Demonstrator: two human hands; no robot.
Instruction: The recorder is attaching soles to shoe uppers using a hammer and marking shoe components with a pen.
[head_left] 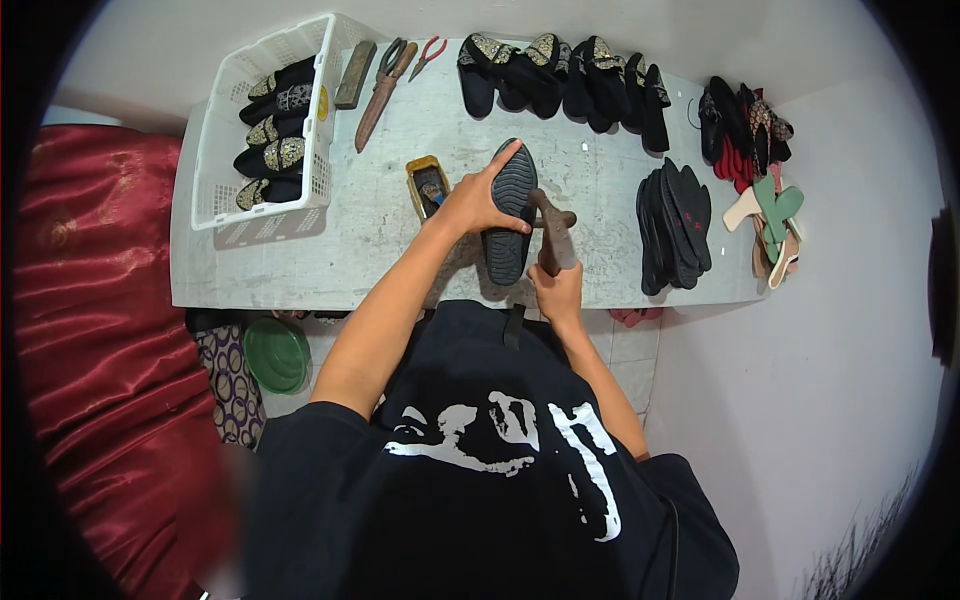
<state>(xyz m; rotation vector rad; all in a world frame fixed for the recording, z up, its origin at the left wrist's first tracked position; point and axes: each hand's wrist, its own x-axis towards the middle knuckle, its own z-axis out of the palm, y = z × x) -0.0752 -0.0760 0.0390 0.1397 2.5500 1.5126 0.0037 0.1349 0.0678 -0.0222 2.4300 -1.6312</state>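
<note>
A black shoe sole (506, 255), ridged tread facing up, stands lengthwise near the middle of the table. My left hand (474, 205) grips it across the middle, fingers toward its far end and thumb over the tread. In my right hand (558, 290) is a hammer (558, 245) with a worn brown handle, its head close against the sole's right edge. Whether the head touches the sole I cannot tell. Just left of my left hand sits a small yellow container (422, 166) with a dark inside and a brush-like blue thing in it.
A white plastic basket (208, 185) of decorated black slippers stands at the left. Behind lie a sharpening block (356, 75), a sheathed knife (378, 108), scissors (393, 57) and red pliers (428, 58). Finished-looking slippers (535, 75) line the back; black soles (672, 230) and green-beige pieces (775, 215) lie right.
</note>
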